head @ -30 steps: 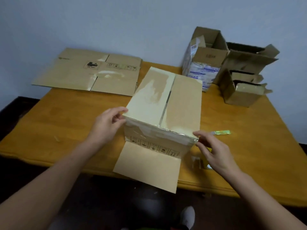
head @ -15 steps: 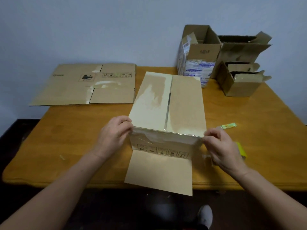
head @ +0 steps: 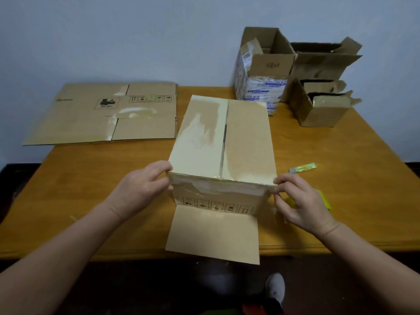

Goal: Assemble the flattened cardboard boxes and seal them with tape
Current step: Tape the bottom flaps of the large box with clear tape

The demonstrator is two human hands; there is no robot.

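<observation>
Both grips are on the box (head: 250, 137). My left grip (head: 141, 189) curls round its near top-left corner with the thumb on the top edge, and my right grip (head: 302, 203) pinches the near top-right corner between thumb and fingertips. The box stands mid-counter (head: 102, 178), its taped seam (head: 223, 142) on top. One flap (head: 213, 235) lies flat toward me, past the counter's edge. A flattened carton (head: 102, 114) lies far left, open cartons (head: 268, 64) stand far right, and a small cutter (head: 302, 167) lies right of the box.
</observation>
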